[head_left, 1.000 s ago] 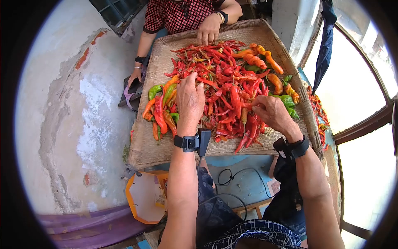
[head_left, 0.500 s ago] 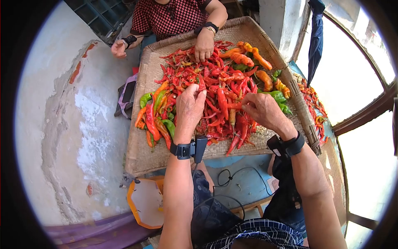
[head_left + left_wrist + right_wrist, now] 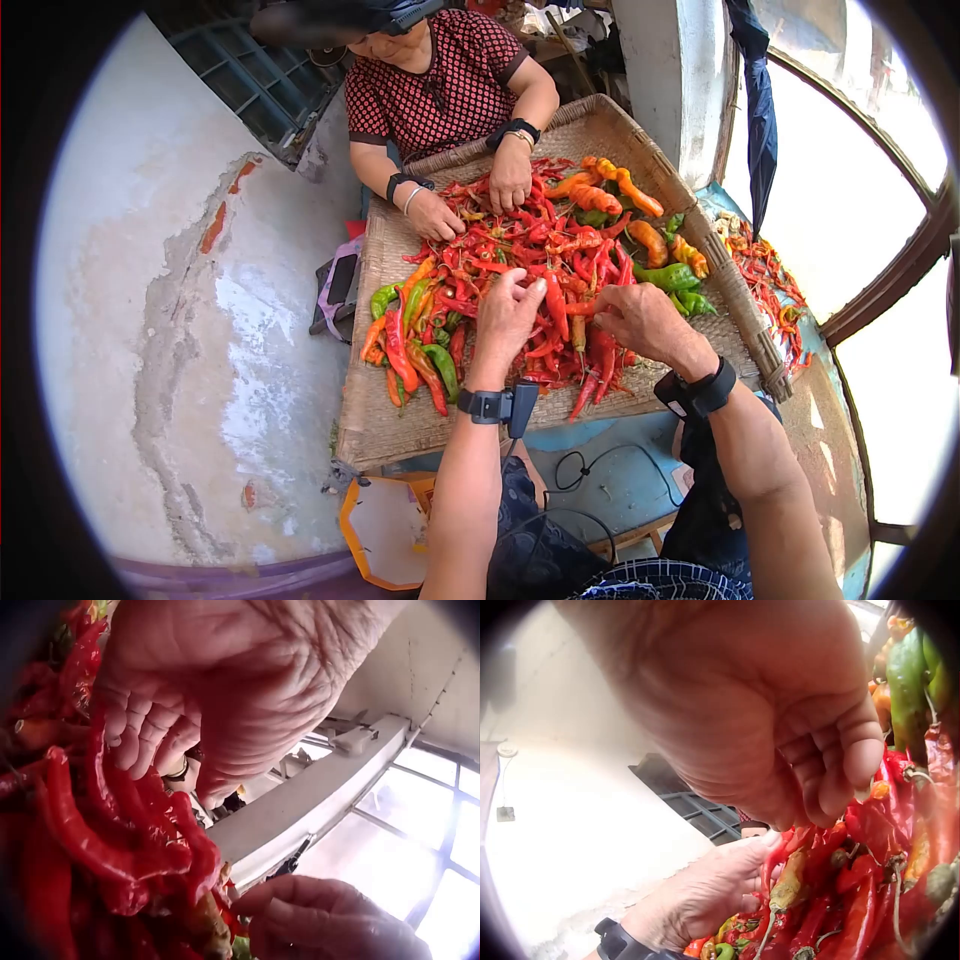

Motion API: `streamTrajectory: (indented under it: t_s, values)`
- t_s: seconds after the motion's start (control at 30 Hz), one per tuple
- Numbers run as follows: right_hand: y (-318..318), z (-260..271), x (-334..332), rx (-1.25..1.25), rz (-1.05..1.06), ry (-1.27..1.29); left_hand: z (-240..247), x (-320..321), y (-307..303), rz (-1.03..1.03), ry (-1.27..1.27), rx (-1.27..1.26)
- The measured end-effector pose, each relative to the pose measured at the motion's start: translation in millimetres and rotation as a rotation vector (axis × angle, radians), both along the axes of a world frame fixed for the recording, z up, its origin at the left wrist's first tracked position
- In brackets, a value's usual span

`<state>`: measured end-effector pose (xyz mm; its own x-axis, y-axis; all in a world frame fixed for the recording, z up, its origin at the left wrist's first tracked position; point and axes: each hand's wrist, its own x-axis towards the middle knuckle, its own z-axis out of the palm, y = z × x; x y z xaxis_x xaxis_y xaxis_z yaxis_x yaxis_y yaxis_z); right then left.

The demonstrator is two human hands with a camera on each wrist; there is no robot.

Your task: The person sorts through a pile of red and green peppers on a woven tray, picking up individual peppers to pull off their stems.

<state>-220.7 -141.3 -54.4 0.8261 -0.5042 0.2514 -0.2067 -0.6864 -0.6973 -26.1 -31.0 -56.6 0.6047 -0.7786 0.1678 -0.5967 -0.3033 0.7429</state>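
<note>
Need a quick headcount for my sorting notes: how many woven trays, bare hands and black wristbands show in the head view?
Flat woven basket tray: 1
Bare hands: 4 (wearer's left hand, right hand, two hands opposite)
Black wristbands: 4
Total: 9

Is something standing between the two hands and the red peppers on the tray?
Nothing visible does. The left hand and the right hand are both directly at the red peppers, each pinching some.

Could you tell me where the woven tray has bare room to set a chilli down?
Bare weave runs along the tray's near edge, between the red chilli pile and the rim, and in the far right corner behind the orange chillies. The middle is crowded: left hand and right hand work there.
</note>
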Motion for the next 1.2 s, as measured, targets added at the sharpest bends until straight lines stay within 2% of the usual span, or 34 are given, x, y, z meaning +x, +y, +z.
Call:
streamTrajectory:
  t_s: [0.03,0.07,0.13,0.2,0.3,0.47,0.57,0.63,0.7,0.77,0.83,0.9,0.97,1.1,1.2]
  values:
    - [0,0,1,0.002,0.001,-0.003,4,-15,-2,-0.019,-0.19,0.108]
    - [1,1,2,0.009,0.015,-0.038,7,-26,-4,-0.017,-0.241,0.134]
    - [2,0,0,0.022,0.029,-0.07,5,-32,-5,-0.015,-0.287,0.164]
    - [2,-1,-2,-0.032,0.022,-0.062,1,-26,-7,-0.016,-0.296,0.075]
    - [-5,1,-5,0.019,-0.013,-0.01,9,-23,-4,-0.051,0.122,-0.108]
    - [-10,-2,-6,-0.067,0.015,-0.073,42,-25,7,-0.148,0.489,-0.212]
    - [-9,-1,-5,-0.067,0.027,-0.09,53,-15,11,-0.244,0.556,-0.132]
    - [-9,-1,-5,-0.059,0.021,-0.072,47,-3,4,-0.119,0.64,-0.496]
    - [-9,-3,-5,-0.084,0.022,-0.087,38,9,-3,0.2,0.753,-0.736]
    - [-8,-3,-4,-0.081,0.021,-0.08,19,23,-2,0.276,0.721,-0.648]
    - [-7,-1,-2,0.009,-0.001,-0.01,12,20,-3,0.057,0.259,-0.122]
    - [-7,-1,0,-0.018,-0.004,-0.02,18,0,-15,0.045,-0.005,0.101]
    - [-5,-3,0,-0.044,-0.011,-0.026,2,0,-26,0.019,-0.497,0.105]
    - [-3,-1,0,-0.041,-0.009,-0.02,4,-15,-44,0.014,-0.503,0.171]
    - [-5,-1,0,-0.042,-0.03,0.006,1,-21,-59,-0.012,-0.611,0.248]
